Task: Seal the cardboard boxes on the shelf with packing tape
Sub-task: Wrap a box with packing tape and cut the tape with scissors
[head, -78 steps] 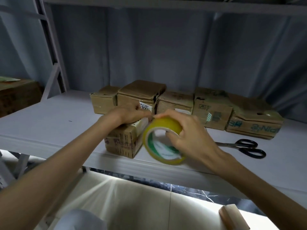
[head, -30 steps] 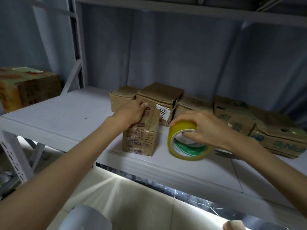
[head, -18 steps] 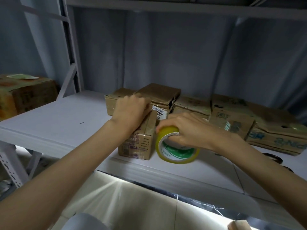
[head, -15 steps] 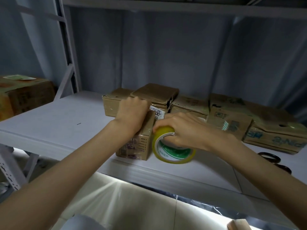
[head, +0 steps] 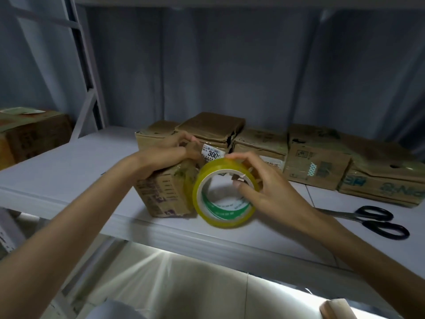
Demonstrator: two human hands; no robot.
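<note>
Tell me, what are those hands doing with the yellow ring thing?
That ring is a roll of packing tape. The person's right hand holds it, standing on edge on the white shelf. The left hand rests on top of a small cardboard box right beside the roll. More boxes sit in a row behind, and black scissors lie to the right, untouched.

1. My right hand has lifted the tape roll up against the front box; half a second ago it sat lower.
2. My left hand has slid forward over the box top.
3. The scissors are fully in view again.
</note>
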